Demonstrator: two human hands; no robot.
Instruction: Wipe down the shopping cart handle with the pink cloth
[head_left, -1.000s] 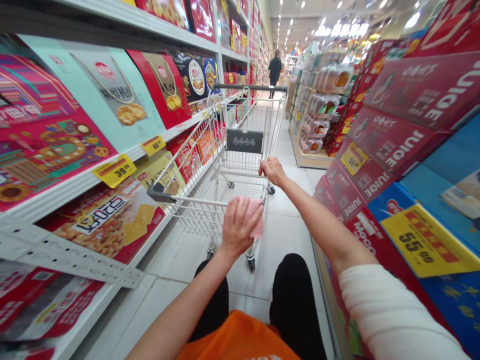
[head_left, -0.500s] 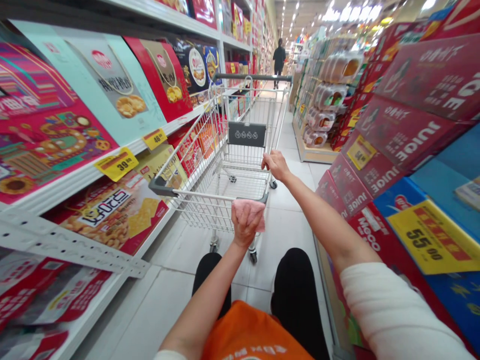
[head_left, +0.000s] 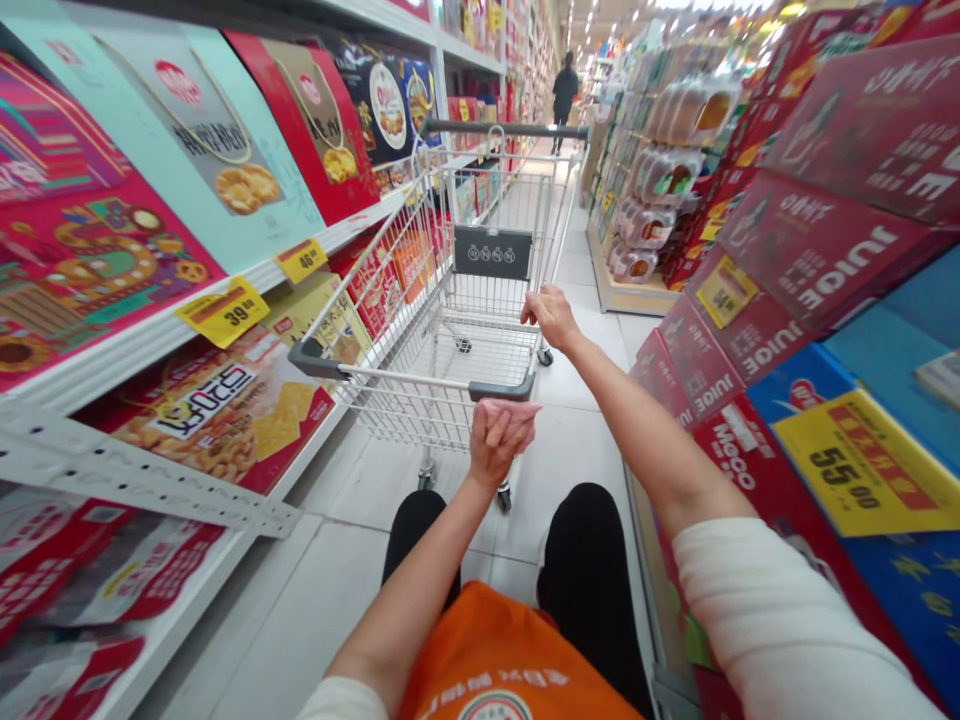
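A wire shopping cart (head_left: 442,377) with grey plastic corners stands in front of me, its handle at the far end and its basket showing nothing inside. My left hand (head_left: 493,450) is closed on a crumpled pink cloth (head_left: 510,418), just below the near right corner bumper (head_left: 501,389). Whether the cloth touches the wire there I cannot tell. Further along, my right hand (head_left: 553,318) has its fingers curled over the right top rim of the cart. A dark sign plate (head_left: 493,252) hangs across the inside of the basket.
Shelves with boxed snacks and yellow price tags (head_left: 225,312) line the left. Stacked red drink cartons (head_left: 817,250) stand close on my right, with shrink-wrapped packs (head_left: 649,215) on a low wooden platform beyond. A person in dark clothes (head_left: 565,95) is far down the aisle.
My left hand with the cloth has come off the corner bumper, slightly down and toward me, uncovering it. The right hand stays at the rim. My view has shifted slightly.
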